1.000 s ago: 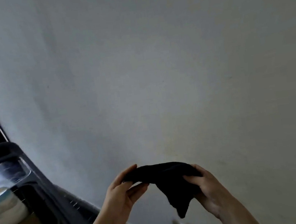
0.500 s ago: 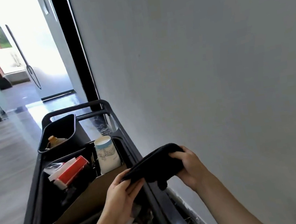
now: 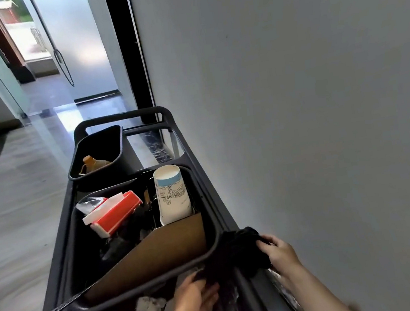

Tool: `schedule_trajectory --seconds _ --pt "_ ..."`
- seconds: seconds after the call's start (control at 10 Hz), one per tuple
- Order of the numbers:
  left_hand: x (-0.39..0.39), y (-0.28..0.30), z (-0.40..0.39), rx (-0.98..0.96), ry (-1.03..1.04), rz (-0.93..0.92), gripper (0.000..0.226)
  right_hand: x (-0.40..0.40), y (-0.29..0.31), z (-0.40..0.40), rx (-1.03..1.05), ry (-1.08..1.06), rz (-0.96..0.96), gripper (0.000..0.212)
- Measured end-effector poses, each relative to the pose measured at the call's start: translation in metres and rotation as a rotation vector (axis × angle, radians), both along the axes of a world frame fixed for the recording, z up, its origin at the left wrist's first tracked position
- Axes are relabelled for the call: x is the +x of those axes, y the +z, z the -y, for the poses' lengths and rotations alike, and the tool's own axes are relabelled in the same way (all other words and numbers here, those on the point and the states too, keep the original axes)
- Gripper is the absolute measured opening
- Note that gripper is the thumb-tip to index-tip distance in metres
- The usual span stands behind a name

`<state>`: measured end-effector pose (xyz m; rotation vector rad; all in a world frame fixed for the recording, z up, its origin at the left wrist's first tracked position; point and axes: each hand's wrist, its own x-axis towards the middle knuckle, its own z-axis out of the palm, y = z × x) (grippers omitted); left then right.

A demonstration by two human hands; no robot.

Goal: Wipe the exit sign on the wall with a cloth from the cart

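A black cloth [image 3: 233,253] hangs bunched over the right rim of the dark grey cart [image 3: 63,255], close to the wall. My right hand [image 3: 279,252] grips its right end. My left hand [image 3: 194,303] holds its lower left part, down inside the cart's near compartment. The exit sign is out of sight.
The cart's bin [image 3: 213,243] holds a paper cup [image 3: 171,195], a red and white box [image 3: 114,215], a cardboard sheet [image 3: 159,252] and black bags. A smaller bin [image 3: 97,140] behind holds a bottle [image 3: 90,164]. A grey wall [image 3: 310,115] runs along the right. Glass doors [image 3: 74,42] stand ahead.
My view swung down and left from the bare wall to the cart. Both hands lowered the cloth from chest height to the cart's right rim, and the left hand sank into the cart.
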<state>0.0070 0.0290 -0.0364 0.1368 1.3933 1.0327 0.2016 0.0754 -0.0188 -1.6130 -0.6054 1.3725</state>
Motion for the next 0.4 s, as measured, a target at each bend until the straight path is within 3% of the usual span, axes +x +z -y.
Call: schedule_trajectory --seconds 0.2,0.4 --pt "-0.01 0.006 0.003 0.079 -0.13 -0.123 0.023 0.003 0.006 0.007 0.002 0.002 -0.02 0.019" --pt "-0.025 0.035 0.019 0.24 -0.349 -0.652 0.022 0.005 0.036 0.021 0.083 -0.016 0.137 0.034"
